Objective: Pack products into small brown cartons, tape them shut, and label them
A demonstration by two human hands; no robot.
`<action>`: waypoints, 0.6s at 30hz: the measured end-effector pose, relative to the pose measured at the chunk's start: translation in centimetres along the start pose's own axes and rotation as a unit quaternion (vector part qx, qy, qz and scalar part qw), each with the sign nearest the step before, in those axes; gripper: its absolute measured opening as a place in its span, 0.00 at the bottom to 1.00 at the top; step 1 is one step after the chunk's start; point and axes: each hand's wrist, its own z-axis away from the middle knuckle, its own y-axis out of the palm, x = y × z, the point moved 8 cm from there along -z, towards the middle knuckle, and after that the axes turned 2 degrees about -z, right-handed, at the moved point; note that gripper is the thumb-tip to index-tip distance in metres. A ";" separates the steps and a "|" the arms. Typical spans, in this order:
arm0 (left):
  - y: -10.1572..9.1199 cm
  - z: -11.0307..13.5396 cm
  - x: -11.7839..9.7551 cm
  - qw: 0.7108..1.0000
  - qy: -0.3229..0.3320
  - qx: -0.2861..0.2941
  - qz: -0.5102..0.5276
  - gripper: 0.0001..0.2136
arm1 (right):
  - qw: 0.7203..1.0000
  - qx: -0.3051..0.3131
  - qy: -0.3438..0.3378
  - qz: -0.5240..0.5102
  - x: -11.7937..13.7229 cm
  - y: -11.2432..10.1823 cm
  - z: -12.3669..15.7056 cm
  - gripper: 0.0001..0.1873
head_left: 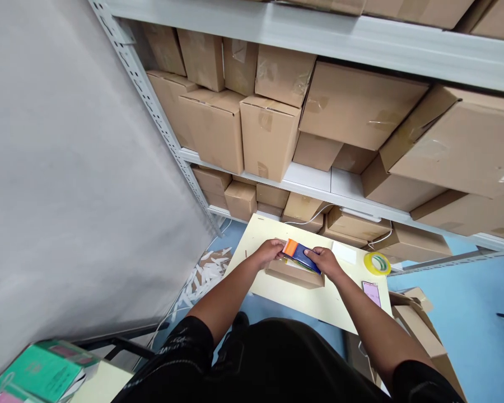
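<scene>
Between my two hands is a flat blue packet with an orange end (306,258), held just above an open cardboard box (294,273). My left hand (271,252) is closed at the orange end, its fingertips partly hidden. My right hand (324,261) grips the blue end, with the thumb on top. Under the packet, something yellow-green shows in the box, too covered to name. The box rests on a pale yellow table (273,288).
A roll of yellow tape (377,263), a phone with a pink screen (371,293) and white paper (343,252) lie on the table's right side. Shelves behind hold several cardboard boxes (269,131). Paper scraps (205,275) litter the floor at left. Open cartons (420,330) stand at right.
</scene>
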 end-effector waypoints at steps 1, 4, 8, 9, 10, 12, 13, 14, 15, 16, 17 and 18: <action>-0.1 0.0 0.3 1.000 -0.003 -0.007 -0.006 0.07 | 1.000 0.007 -0.002 0.010 0.0 0.0 -0.1 0.31; -0.4 0.2 1.0 0.999 -0.005 -0.035 -0.028 0.05 | 0.998 0.029 -0.008 0.046 0.5 0.2 -0.3 0.31; -0.8 0.2 1.5 0.995 0.012 -0.090 -0.051 0.05 | 0.991 0.047 -0.014 0.124 2.2 0.4 -0.4 0.31; -1.0 0.1 1.6 0.993 0.016 -0.102 -0.058 0.05 | 0.988 0.052 -0.015 0.145 2.7 0.4 -0.5 0.31; -1.5 0.1 1.7 0.991 0.020 -0.114 -0.065 0.05 | 0.985 0.058 -0.014 0.162 3.1 0.4 -0.6 0.31; -3.1 0.2 1.9 0.987 0.024 -0.139 -0.080 0.06 | 0.980 0.072 -0.002 0.187 3.5 0.2 -0.9 0.32; -4.1 0.2 2.0 0.984 0.024 -0.153 -0.088 0.06 | 0.978 0.078 0.008 0.195 3.4 -0.1 -1.0 0.32; -5.4 0.3 2.2 0.981 0.023 -0.168 -0.095 0.07 | 0.976 0.082 0.017 0.202 3.3 -0.4 -1.0 0.32; -6.6 0.4 2.4 0.978 0.021 -0.181 -0.102 0.08 | 0.974 0.083 0.025 0.207 3.2 -0.7 -1.1 0.32; -7.8 0.5 2.7 0.975 0.020 -0.191 -0.110 0.08 | 0.973 0.082 0.031 0.212 3.0 -1.0 -1.1 0.33; -8.7 0.6 3.0 0.973 0.021 -0.197 -0.118 0.08 | 0.973 0.081 0.035 0.214 2.8 -1.3 -1.1 0.33; -9.4 0.7 3.3 0.971 0.023 -0.199 -0.127 0.08 | 0.972 0.079 0.036 0.217 2.7 -1.4 -1.1 0.32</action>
